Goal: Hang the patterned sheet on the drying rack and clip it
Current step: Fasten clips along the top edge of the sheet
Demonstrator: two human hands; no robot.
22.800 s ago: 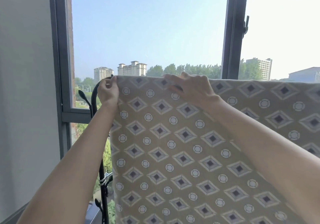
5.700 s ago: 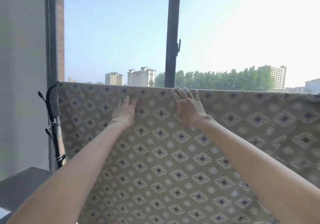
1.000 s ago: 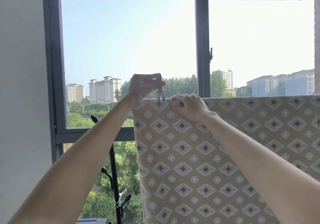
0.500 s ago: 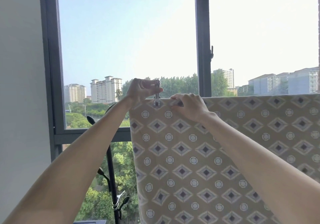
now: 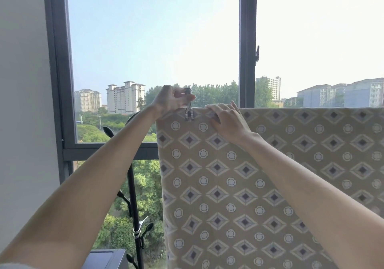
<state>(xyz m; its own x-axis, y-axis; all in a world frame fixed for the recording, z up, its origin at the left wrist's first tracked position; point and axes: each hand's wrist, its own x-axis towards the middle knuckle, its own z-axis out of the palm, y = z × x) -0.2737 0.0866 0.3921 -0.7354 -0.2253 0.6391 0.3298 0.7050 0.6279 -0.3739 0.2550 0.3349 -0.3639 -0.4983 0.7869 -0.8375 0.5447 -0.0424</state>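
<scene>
The left hand pinches the clip onto the top edge of the hung sheet, and the right hand presses flat beside it. If the clip bites cloth alone and misses the hidden rail, the sheet could slip.

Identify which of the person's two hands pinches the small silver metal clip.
The left hand, above the tan diamond-patterned sheet's top edge; the right hand only rests on the fabric beside the silver metal clip.
</scene>
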